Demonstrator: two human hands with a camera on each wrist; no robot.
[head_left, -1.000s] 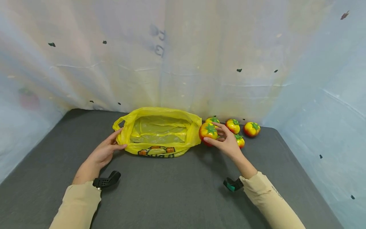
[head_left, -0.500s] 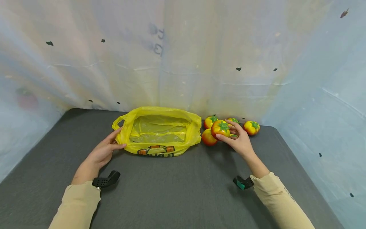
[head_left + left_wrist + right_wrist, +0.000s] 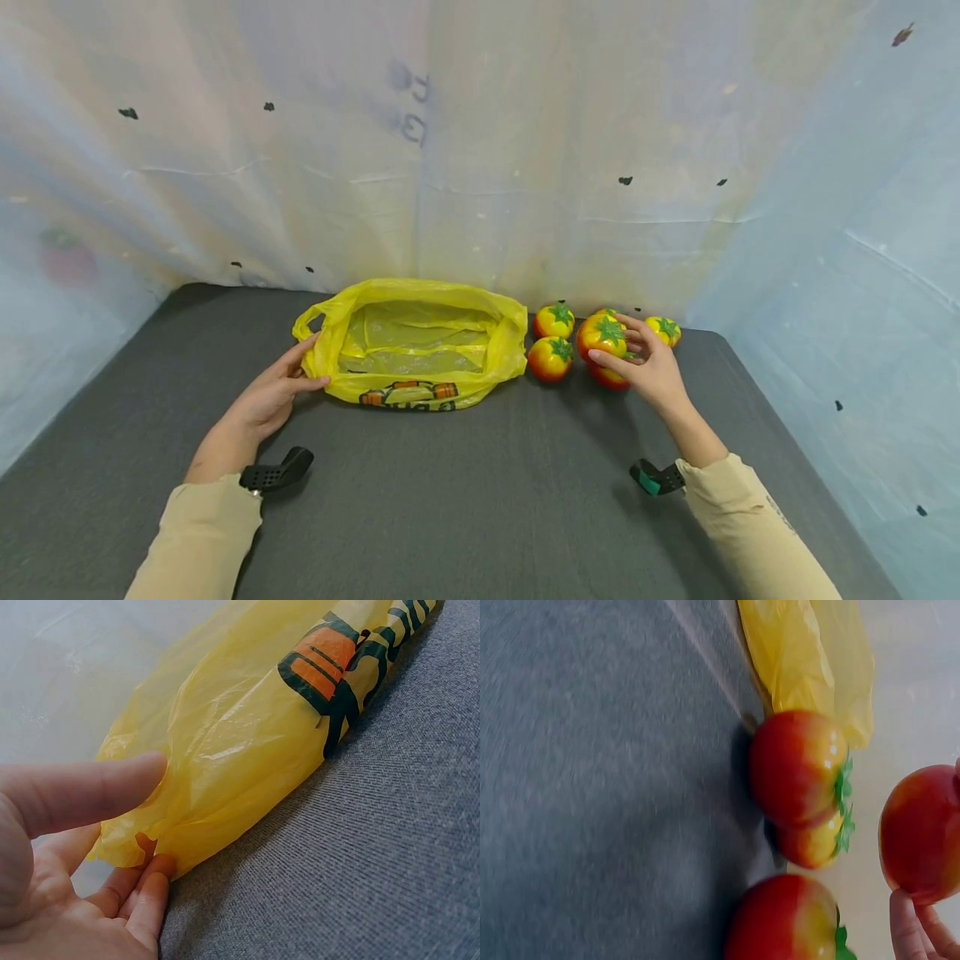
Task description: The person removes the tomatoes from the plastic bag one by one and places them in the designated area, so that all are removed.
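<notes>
A yellow plastic carrier bag (image 3: 435,290) lies on the dark table with its mouth spread wide. My left hand (image 3: 266,402) pinches the bag's left end beside the handle; in the left wrist view the thumb (image 3: 112,791) presses on the yellow film. To the right of the bag, my right hand (image 3: 658,375) grips a red-and-yellow tomato (image 3: 598,333) with a green leafy top, between thumb and fingers. That tomato is raised over another tomato (image 3: 611,380), partly hidden beneath it. Two more tomatoes, a front one (image 3: 549,361) and a rear one (image 3: 552,322), sit beside the bag.
One further tomato (image 3: 666,331) shows behind my right fingers, and part of another (image 3: 606,312) peeks out behind the held one. A pale sheet (image 3: 480,167) hangs as a wall behind the table (image 3: 450,500) and along both sides.
My right hand has carried the tomato rightward, away from the bag, uncovering the two tomatoes beside it. My left hand and the bag have kept their place.
</notes>
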